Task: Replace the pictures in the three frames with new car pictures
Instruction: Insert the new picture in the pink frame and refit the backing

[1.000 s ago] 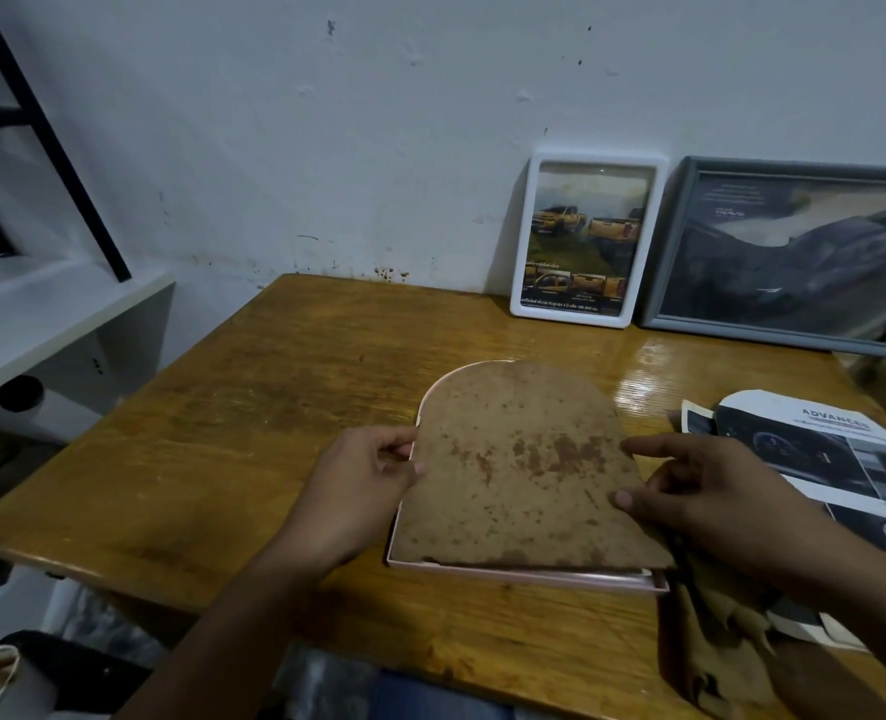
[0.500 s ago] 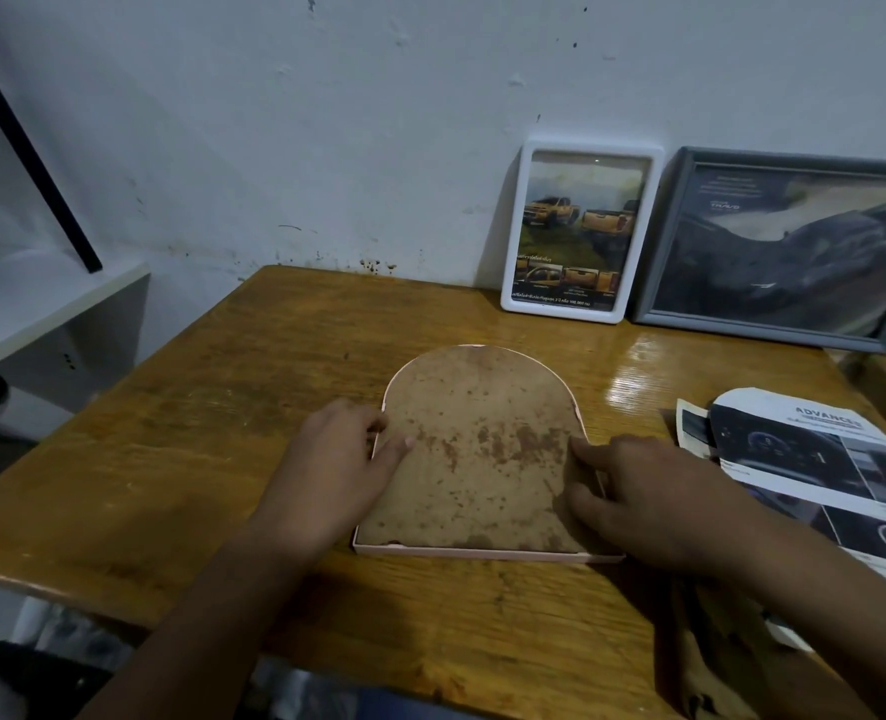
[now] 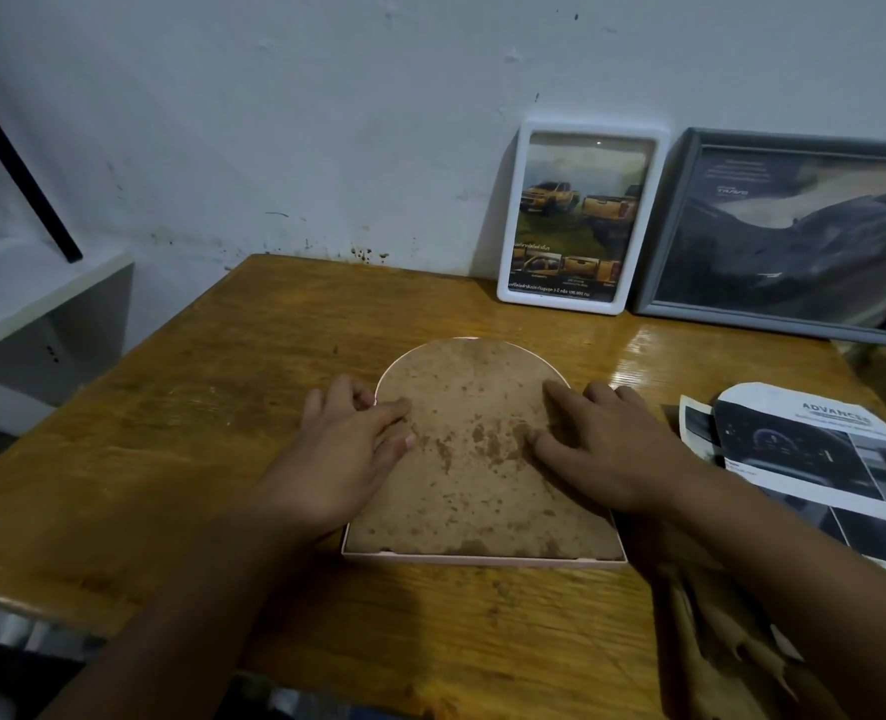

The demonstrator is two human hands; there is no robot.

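Both hands press flat, fingers spread: the left hand on the left edge and the right hand on the right edge of a stained brown backing board. It sits in a pink arched frame lying face down mid-table, long axis running away from the person, rounded top toward the wall. Beyond, a white frame and a grey frame lean upright on the glossy wooden table.

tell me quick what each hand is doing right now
Left hand: open, fingers pressing the backing board.
Right hand: open, fingers pressing the same board.
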